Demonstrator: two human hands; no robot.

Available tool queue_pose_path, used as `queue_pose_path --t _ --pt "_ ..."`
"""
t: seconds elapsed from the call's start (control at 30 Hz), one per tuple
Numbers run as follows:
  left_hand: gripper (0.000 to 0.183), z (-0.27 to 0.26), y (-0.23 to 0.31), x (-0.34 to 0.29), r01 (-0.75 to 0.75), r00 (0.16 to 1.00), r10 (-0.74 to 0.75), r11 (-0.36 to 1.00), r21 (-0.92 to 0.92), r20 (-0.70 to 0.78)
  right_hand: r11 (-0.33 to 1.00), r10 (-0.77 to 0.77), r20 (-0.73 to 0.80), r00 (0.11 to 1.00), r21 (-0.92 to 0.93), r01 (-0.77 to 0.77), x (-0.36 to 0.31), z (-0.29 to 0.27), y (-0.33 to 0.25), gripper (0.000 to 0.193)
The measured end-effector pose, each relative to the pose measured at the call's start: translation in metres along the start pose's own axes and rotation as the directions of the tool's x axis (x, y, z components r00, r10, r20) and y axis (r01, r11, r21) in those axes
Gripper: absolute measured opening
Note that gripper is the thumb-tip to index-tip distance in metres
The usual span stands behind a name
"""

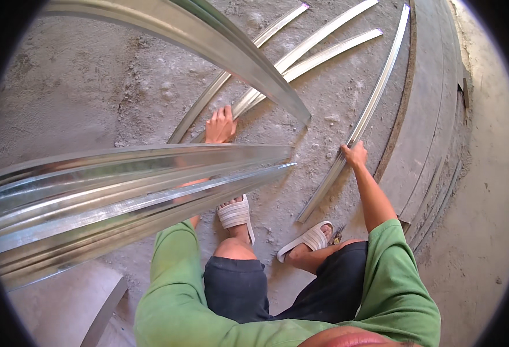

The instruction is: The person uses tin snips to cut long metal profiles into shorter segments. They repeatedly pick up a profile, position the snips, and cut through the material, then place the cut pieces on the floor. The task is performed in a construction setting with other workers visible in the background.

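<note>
My right hand (355, 155) is closed round a long, silvery metal channel (380, 87) that lies slanting on the ground to the right. Farther left, my left hand (221, 126) is closed over the near end of another metal channel (245, 103), its fingertips curled over the edge. Two more channels, a longer one (326, 28) and a shorter one (341, 52), fan out beyond that hand, overlapping near it. A separate channel (199, 107) runs beside them on the left. My left forearm is mostly hidden behind large metal channels (121, 185) close in front.
A further metal channel (214, 49) slants across the upper left, high in view. Grey boards (422, 115) lie along the right. At lower left is a grey slab (63, 301). A small tool (338, 234) rests by my right sandal (306, 240). The ground is dusty and rough.
</note>
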State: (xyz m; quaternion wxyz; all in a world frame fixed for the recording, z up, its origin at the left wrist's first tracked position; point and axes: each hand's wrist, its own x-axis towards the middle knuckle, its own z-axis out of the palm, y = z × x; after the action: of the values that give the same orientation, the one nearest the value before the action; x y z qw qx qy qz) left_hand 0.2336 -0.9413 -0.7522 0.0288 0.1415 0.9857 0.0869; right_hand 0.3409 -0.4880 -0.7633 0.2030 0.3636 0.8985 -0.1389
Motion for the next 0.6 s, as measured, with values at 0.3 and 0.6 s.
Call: queue_pose_path --t 0.3,0.6 --pt "0.041 -0.055 -0.080 -0.028 0.054 0.995 -0.041 0.989 0.135 -0.096 0.999 0.000 -0.025 1.000 0.043 0.001 0.003 0.010 0.011 0.064" --pt "0.059 -0.031 -0.113 -0.079 0.158 0.980 -0.152 0.987 0.038 -0.131 0.996 0.012 -0.065 0.998 0.090 -0.006 0.008 0.011 0.021 0.067"
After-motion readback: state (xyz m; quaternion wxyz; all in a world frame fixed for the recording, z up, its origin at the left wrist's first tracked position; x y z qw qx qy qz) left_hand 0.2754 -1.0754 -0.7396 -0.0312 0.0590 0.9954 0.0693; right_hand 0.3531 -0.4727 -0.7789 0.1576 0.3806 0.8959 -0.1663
